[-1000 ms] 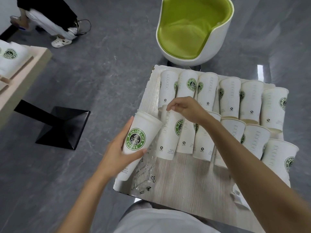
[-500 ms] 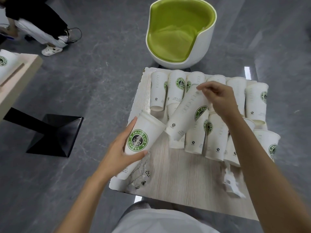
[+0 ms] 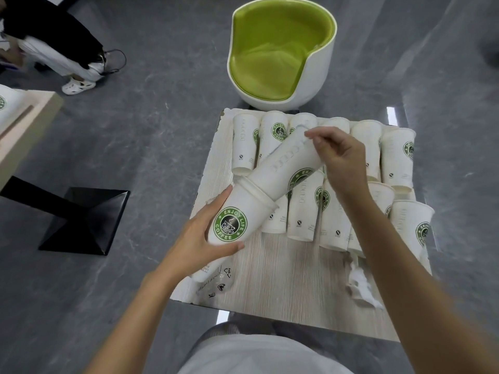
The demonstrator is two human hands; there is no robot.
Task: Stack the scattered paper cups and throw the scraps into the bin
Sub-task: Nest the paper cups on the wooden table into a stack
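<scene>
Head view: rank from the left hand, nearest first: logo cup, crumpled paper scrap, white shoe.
1. logo cup, in the grip of the left hand.
2. paper scrap, on the table, near right.
3. white shoe, on the floor, far left.

Chair (image 3: 280,52) behind table (image 3: 283,279)

The held cup (image 3: 235,220) in the left hand (image 3: 194,247) has a round green badge. It says ENJOY LIFE on top, Coffee in the middle and COFFEE below. A second cup (image 3: 279,130) at the far edge of the table (image 3: 283,279) shows the same badge. Raised letters on the tilted cup (image 3: 286,163) are too blurry to read.
</scene>
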